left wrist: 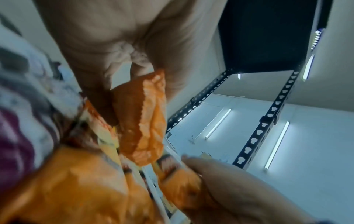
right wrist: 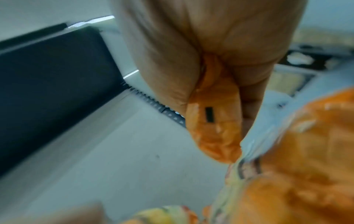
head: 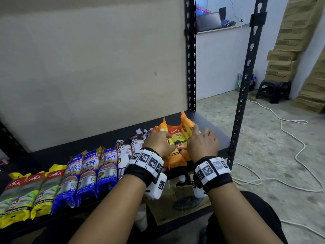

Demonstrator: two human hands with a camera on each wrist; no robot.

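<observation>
Two forearms reach forward, each wrist wrapped in a black band with black-and-white marker tiles (head: 147,161). Both hands work on a cluster of orange packs (head: 177,138) (garbage bags, by the label) lying at the right end of a black shelf (head: 211,124). Left hand (head: 158,140) curls its fingers (left wrist: 99,104) around the crimped end of the leftmost one. Right hand (head: 202,145) pinches the end of the rightmost one (right wrist: 212,118) between thumb and fingers. Further left along the shelf lie white packs (head: 123,152), then blue packs (head: 89,171), then yellow-green packs (head: 26,192), side by side. Below the shelf sits a cardboard box (head: 175,199).
</observation>
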